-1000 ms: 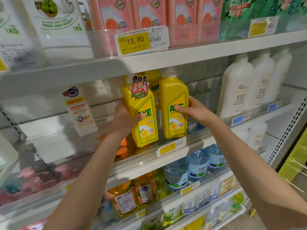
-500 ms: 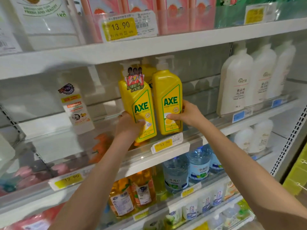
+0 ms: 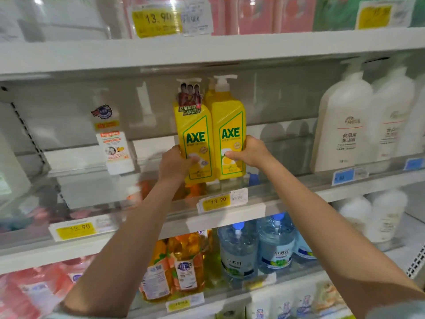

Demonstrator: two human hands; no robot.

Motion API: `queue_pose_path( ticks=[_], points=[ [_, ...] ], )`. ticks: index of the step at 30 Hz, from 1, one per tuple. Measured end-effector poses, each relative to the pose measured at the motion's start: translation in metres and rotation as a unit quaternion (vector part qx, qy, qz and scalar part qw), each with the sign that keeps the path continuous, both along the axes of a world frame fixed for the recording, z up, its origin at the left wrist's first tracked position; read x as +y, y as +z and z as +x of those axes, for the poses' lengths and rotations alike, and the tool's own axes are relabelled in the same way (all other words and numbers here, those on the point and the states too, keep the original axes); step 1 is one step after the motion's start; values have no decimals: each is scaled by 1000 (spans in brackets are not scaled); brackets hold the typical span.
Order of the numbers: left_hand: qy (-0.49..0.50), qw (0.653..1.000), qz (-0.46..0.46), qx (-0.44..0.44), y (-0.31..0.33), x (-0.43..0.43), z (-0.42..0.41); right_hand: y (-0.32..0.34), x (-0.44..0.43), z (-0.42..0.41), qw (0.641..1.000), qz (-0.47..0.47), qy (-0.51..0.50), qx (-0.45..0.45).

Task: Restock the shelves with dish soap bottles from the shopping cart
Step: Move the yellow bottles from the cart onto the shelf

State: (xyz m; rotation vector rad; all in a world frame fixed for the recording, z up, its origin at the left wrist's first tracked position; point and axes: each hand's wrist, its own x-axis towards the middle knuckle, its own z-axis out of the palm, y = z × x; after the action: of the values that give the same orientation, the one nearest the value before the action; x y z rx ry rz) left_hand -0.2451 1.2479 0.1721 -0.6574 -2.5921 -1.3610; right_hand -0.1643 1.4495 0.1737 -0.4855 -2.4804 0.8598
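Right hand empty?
No, the right hand grips the right yellow AXE bottle near its base, with the thumb across the label.

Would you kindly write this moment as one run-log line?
phase: shelving | left hand: grips left AXE bottle | right hand: grips right AXE bottle | both upright at shelf
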Motion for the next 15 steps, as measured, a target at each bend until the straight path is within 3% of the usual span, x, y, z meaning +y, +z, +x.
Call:
queue_pose_path(
  ticks=[15],
  points=[
    [25, 1000, 9, -2, -1, 40, -43, 9, 23, -39, 1000, 1, -18, -7]
  ],
)
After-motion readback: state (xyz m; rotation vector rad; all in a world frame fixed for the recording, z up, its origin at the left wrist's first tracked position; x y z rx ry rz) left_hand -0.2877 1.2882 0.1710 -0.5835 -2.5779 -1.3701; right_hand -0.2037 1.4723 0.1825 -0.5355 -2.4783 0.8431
